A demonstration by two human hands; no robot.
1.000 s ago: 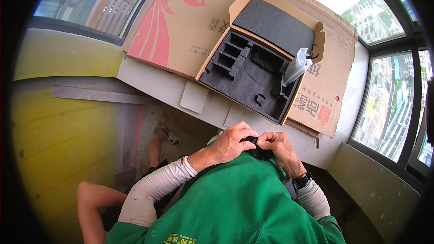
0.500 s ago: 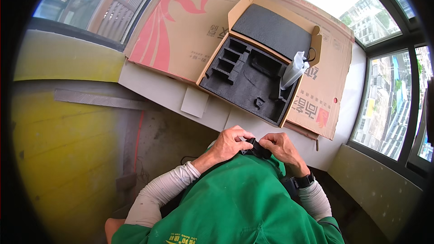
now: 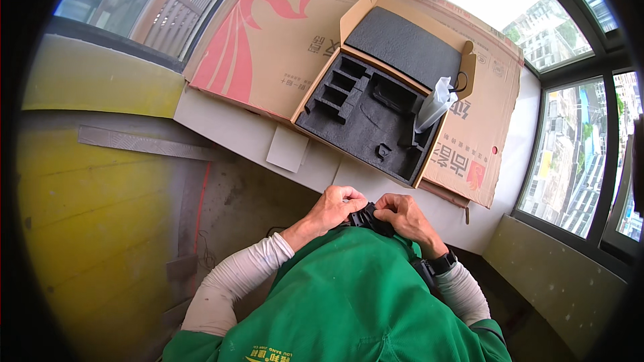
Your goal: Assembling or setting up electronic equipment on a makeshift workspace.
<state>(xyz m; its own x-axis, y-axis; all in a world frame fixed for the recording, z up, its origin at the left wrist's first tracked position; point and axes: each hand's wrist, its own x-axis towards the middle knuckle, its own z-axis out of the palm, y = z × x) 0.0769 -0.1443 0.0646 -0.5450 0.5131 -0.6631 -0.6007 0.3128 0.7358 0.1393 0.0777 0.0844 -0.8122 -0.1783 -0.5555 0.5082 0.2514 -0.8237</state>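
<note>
Close to the waist of my green top (image 3: 349, 288), both hands grip a black strap with a buckle-like ribbed piece (image 3: 367, 218). My left hand (image 3: 332, 210) pinches its left end between thumb and fingers. The thumb and curled fingers of my right hand (image 3: 407, 216) close on its right part. Fingers partly cover the piece, so its exact form cannot be made out. Beyond my hands, an open cardboard box (image 3: 293, 121) lies with a black foam insert (image 3: 359, 131) full of cut-out hollows. Its lid, lined with black foam (image 3: 402, 43), is folded back.
A white plastic bag (image 3: 437, 104) rests on the box's right side. Beneath the box lies a large flat carton (image 3: 268, 60) on a pale ledge (image 3: 221, 115). Windows (image 3: 570, 154) border the ledge, and a yellow wall panel (image 3: 94, 208) stands at left.
Both hands have shifted slightly left and up. More of the black piece's ribbed face shows between the fingers. The box and bag have stayed put.
</note>
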